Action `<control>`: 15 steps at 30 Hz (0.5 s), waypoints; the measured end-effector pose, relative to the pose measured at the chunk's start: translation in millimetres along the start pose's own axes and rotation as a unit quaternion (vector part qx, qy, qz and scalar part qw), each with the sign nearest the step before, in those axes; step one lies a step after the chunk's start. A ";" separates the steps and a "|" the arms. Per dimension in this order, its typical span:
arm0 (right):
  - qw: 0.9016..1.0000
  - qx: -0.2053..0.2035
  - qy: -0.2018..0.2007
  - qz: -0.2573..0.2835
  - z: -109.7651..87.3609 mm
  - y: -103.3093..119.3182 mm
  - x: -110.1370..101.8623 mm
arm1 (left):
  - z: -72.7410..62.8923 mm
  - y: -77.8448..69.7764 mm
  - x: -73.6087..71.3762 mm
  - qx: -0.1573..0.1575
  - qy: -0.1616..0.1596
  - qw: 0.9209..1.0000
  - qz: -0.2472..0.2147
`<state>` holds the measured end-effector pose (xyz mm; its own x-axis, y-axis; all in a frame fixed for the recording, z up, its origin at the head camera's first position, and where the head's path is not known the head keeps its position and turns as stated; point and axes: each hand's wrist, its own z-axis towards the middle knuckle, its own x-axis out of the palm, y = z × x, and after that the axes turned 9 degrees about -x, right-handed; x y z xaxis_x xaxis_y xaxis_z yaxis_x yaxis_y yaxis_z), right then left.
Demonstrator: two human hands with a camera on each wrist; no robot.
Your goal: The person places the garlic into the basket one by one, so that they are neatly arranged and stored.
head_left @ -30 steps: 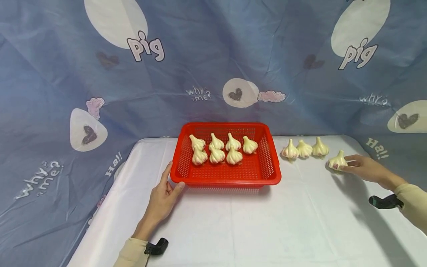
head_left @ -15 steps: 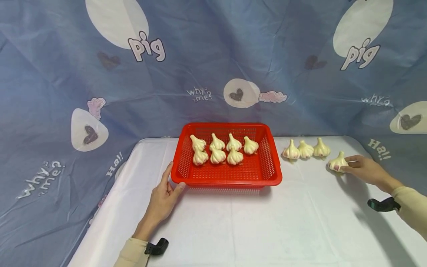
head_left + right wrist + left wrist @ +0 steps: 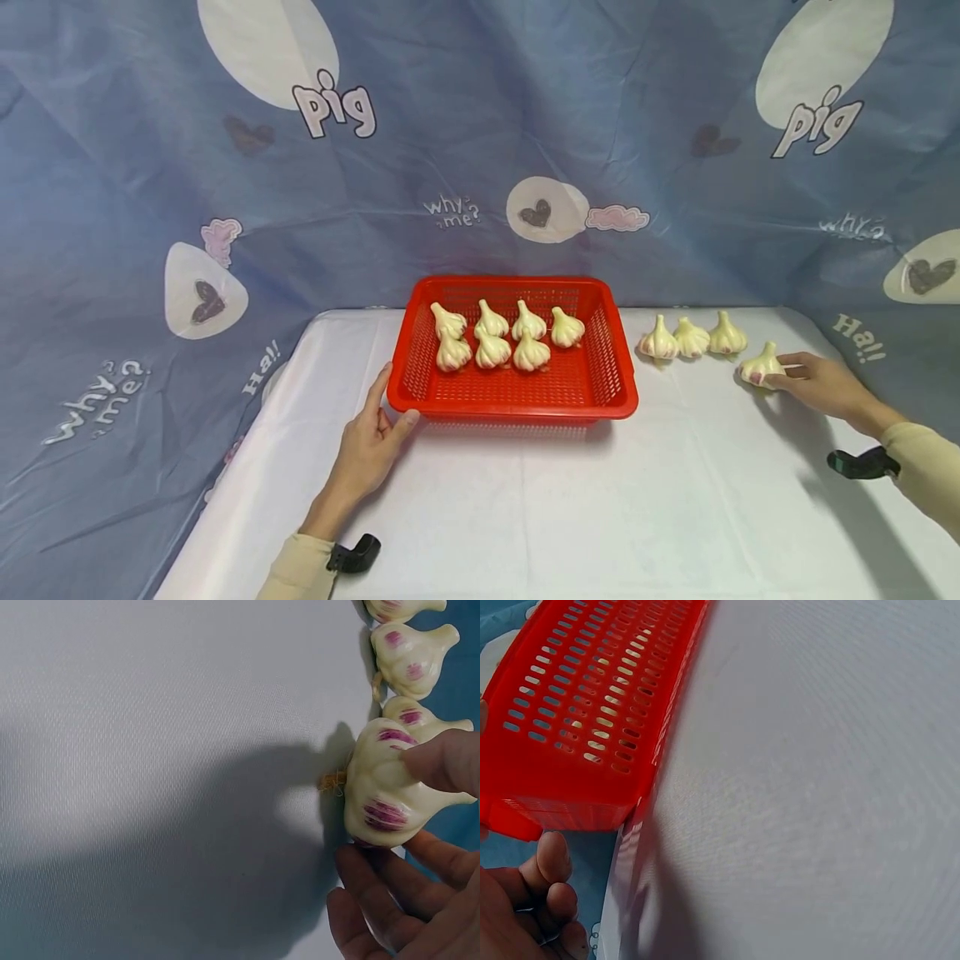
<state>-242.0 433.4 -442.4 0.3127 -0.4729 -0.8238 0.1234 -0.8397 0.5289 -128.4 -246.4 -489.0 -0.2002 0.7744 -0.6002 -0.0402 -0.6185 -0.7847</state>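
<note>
Right hand (image 3: 821, 383): and look at this grip! It grasps one garlic bulb (image 3: 761, 367) round the fat body, thumb (image 3: 439, 763) on one side, fingers (image 3: 367, 896) on the other.
Held bulb's spot: far right of the bench (image 3: 630, 508), beyond the right end of the loose bunch; resting on the cloth or just above it, hard to call from these angles.
Stalk (image 3: 456, 799): unpinched, and that looks the right choice; the body should give the surer hold.
Squeeze: firm but light, I'd say, for the skin shines and a hard pinch could make it slip.
Three loose bulbs (image 3: 692, 339): bunched to the left of the held one, slightly farther off. The safer path is probably round their near side, so none gets knocked.
Left hand (image 3: 367, 450): released rather than clenched, forefinger and thumb spread against the near left corner of the red basket (image 3: 510, 411). A light brace there should do; a hard push might skid it.
Seven bulbs (image 3: 492, 350): inside the basket, four in the far row, three in the near row, which finishes one short on the right. Steady basket, steady rows: smooth work matters, since round bulbs could roll.
</note>
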 end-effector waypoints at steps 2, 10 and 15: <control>1.000 0.006 0.007 -0.003 -0.1 0.0 -0.9 | 0.1 0.2 -0.1 0.001 0.001 1.000 -0.001; 1.000 0.002 0.020 -0.015 0.0 1.4 0.1 | 0.4 1.3 0.1 0.003 0.002 1.000 -0.003; 1.000 0.005 0.018 -0.012 0.6 0.3 -0.2 | 0.6 1.5 0.6 0.007 -0.001 1.000 -0.002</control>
<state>-242.6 433.1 -442.2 0.3440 -0.4434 -0.8277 0.1210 -0.8532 0.5073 -129.2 -246.9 -490.4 -0.2024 0.7763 -0.5970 -0.0549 -0.6176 -0.7846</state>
